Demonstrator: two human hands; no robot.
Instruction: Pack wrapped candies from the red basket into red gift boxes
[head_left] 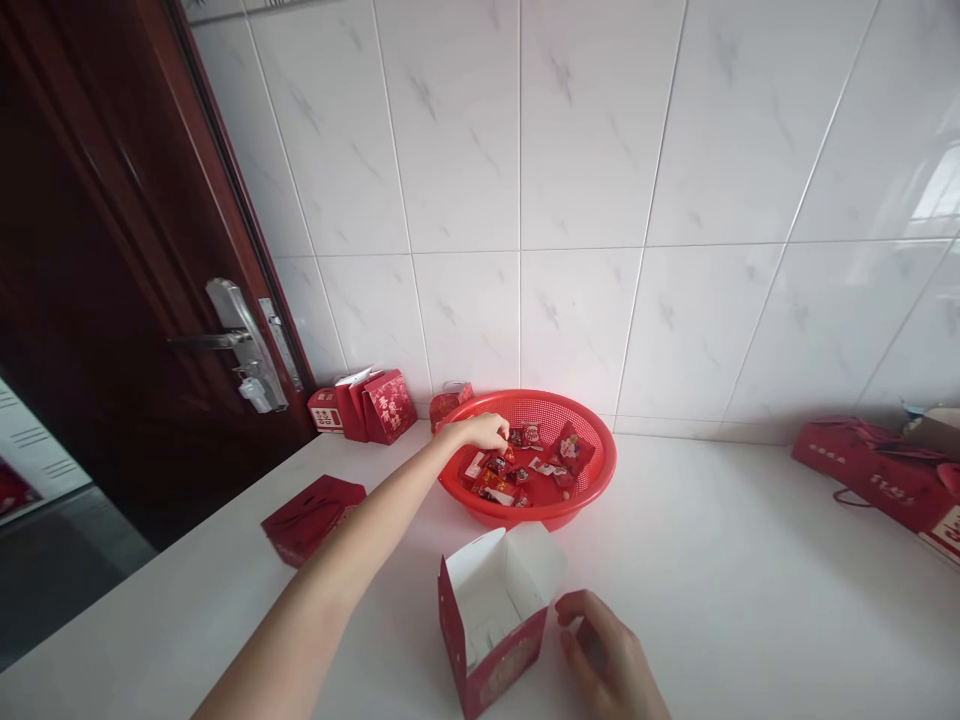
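Note:
A red plastic basket [596, 480] on the white table holds several red wrapped sweets [517, 470]. My left hand [487, 432] reaches over the basket's left part, its fingers bent downward and closed near the sweets; whether anything is between them is hidden. In front of the basket stands an open red box [504, 665] with a white inside and raised flaps. My right hand [604, 650] rests just right of this box, fingers curved and thumb apart, with nothing visible in it.
A closed red box [311, 515] lies left of my left forearm. Folded red boxes [382, 405] stand by the wall at the left, and a small red box [450, 402] is behind the basket. Red bags [877, 475] lie at the far right. A dark door [150, 220] is at the left.

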